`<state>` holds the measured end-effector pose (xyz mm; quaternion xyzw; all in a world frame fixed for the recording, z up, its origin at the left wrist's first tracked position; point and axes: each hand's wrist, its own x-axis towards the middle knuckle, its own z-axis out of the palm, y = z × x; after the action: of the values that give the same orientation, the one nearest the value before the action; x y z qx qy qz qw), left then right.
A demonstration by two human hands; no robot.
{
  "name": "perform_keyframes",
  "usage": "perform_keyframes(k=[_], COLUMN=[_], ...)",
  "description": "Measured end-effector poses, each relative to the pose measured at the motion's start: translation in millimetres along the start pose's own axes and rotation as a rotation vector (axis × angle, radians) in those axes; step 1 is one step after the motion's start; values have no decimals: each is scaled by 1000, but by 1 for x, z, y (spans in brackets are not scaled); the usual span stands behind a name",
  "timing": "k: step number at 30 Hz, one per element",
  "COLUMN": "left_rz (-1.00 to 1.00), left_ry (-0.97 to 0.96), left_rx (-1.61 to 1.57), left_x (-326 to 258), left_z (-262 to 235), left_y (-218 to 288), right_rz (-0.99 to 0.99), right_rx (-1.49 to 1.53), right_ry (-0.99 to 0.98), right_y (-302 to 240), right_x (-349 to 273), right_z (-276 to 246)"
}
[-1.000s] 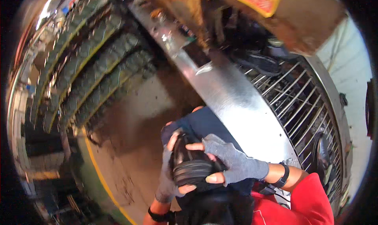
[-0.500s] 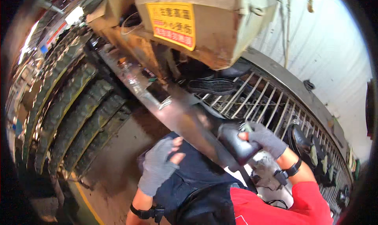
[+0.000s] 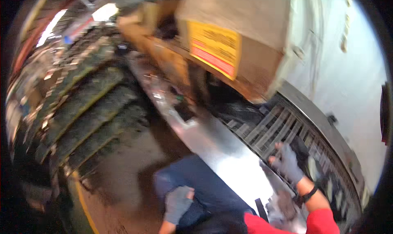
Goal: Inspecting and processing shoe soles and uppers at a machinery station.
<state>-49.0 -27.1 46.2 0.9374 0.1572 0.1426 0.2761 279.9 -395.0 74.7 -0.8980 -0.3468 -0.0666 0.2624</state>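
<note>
My right hand (image 3: 288, 163), in a grey glove with bare fingertips, reaches over the barred rack (image 3: 272, 129). Its fingers are apart, with nothing seen between them. Just beyond it is a dark shoe (image 3: 301, 150), blurred; whether the hand touches it I cannot tell. My left hand (image 3: 178, 204), gloved the same way, is low over my dark-trousered thigh (image 3: 204, 178). Its thumb tip shows, but the other fingers are hidden or smeared. A bare, shiny metal ledge (image 3: 221, 146) runs between my legs and the rack.
A large box-shaped hood (image 3: 241, 12) with a yellow and red label overhangs the rack's far end. Several blurred dark shoes (image 3: 335, 189) lie along the right. Tiered shelves (image 3: 94, 98) packed with dark items stand left. Small items (image 3: 157, 95) lie on the far ledge.
The black shoe that my right hand held over the ledge is out of its grasp. That hand has moved right, over the rack. My left hand has dropped lower, and the view has shifted.
</note>
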Motion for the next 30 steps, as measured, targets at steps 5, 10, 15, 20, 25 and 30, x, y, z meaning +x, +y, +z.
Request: perform_keyframes(k=[5,10,15,20,25,30], left_rz=[23,178,209,1,249,-76], left_ry=[-261,287,322,-25,-96,45], left_rx=[42,17,2,-256,-341,-1405], left_x=[-18,-40,-45,-26,36,87], left_z=[33,52,13,-9,-13,100], left_y=[-25,-18,8,11,69,75], right_rz=[-344,-337,-326,-315,-56,166], right_rx=[93,-107,-373,110,616,1424], right_ry=[-16,186,-117,-308,-719,-834], right_y=[-91,-37,51,-40,-111,-192], right_x=[36,125,139,92,104,116], right_z=[139,144,110,54,31,-25])
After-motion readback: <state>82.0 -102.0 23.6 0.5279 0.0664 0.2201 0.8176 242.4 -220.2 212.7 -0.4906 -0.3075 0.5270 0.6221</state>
